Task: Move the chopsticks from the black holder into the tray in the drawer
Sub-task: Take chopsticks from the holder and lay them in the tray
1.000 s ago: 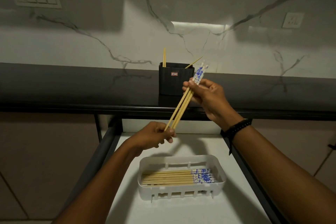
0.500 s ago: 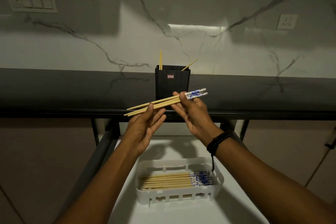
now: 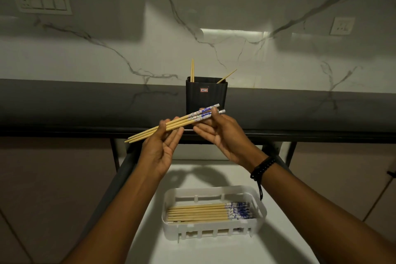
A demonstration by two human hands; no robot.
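- A small bundle of tan bamboo chopsticks with blue-and-white patterned tops (image 3: 173, 123) is held in the air, nearly level, with the plain tips lower and to the left.
- The left hand (image 3: 162, 148) is palm up; its grip pinches the plain shafts between the thumb on top and straight fingers beneath.
- The right hand (image 3: 222, 133) has a black beaded bracelet (image 3: 262, 167) at the wrist; its grip pinches the patterned tops between thumb and fingers.
- The ribbed black rectangular holder (image 3: 206, 96) stands on the dark tabletop (image 3: 85, 103), just behind the bundle. A few plain chopstick tips (image 3: 192, 70) stick out of it, two upright and one leaning right.
- The white slotted plastic tray (image 3: 214, 226) sits on the white floor of the open drawer (image 3: 278, 242), below the hands. A row of matching chopsticks (image 3: 199, 212) lies flat inside it, patterned tops to the right.
- The backdrop is a white marble wall (image 3: 214, 6) with grey veins.
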